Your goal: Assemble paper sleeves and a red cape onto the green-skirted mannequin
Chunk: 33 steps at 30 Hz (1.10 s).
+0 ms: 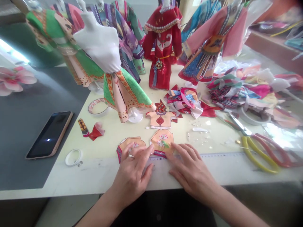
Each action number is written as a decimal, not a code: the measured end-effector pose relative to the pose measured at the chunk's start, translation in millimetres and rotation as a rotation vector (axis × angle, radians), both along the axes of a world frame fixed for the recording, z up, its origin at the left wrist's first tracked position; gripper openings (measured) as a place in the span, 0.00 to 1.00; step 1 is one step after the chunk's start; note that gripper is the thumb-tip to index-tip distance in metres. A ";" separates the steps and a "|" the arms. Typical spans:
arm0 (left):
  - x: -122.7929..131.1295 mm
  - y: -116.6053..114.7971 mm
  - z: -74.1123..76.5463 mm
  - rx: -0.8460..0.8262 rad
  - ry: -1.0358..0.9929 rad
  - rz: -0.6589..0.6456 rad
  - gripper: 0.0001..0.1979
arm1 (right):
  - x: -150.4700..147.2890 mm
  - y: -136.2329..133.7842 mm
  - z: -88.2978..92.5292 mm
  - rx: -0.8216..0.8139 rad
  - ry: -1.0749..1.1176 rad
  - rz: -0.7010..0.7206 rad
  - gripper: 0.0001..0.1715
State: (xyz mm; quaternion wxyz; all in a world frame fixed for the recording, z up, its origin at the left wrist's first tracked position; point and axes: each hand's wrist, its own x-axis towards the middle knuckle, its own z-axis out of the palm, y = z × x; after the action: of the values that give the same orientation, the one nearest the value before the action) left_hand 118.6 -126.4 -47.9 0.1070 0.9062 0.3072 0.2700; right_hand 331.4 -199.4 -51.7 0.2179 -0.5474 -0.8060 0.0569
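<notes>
Both hands at the ruler point(213, 155), the steel rule lying along the near part of the table; all places are given from it. My left hand point(131, 170) lies open, its fingers spread and slightly arched over the left paper panel point(130, 145), which sits just behind the ruler. My right hand point(191, 167) is also open and unclenched, with its fingertips point(176, 148) at the lower right edge of the flower panel point(162, 142), beside the left panel. Neither hand closes around anything; both rest flat on the work. A ring shows on one left finger.

Behind these two panels, farther from the ruler, lies the small collared paper jacket point(161, 116). Beyond it stand the dressed doll figures, among them a red gown point(162, 47) and a green skirt point(125, 91) under a white form point(99, 41). A heap of printed scraps point(243, 90) lies behind the ruler's right end. Yellow-handled scissors point(255, 154) rest on the ruler's right part, beside red handles point(272, 151); the overlap makes it hard to tell whether these are a second tool. Left of the ruler lie a phone point(49, 135) and a tape roll point(73, 157).
</notes>
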 end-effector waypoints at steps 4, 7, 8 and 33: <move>-1.9 1.5 -1.5 -0.019 -0.026 0.002 0.29 | -0.9 2.4 0.6 -0.005 -0.005 -0.007 0.20; -5.6 1.0 -2.7 -0.158 -0.127 0.028 0.28 | 1.2 1.8 -2.1 -0.016 0.015 0.004 0.25; -7.3 0.3 -2.9 -0.247 -0.185 0.038 0.27 | 2.5 1.4 -3.4 -0.022 0.025 0.010 0.27; -23.2 -33.4 22.4 -0.788 -0.561 -0.054 0.19 | -71.9 12.2 40.2 -0.382 1.112 -0.196 0.09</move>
State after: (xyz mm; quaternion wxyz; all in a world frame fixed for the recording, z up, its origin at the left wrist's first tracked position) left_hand 95.4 -159.8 -25.5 0.5279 0.6965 0.3217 0.3643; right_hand 259.4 -187.2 -11.5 0.5094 -0.5367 -0.4922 0.4585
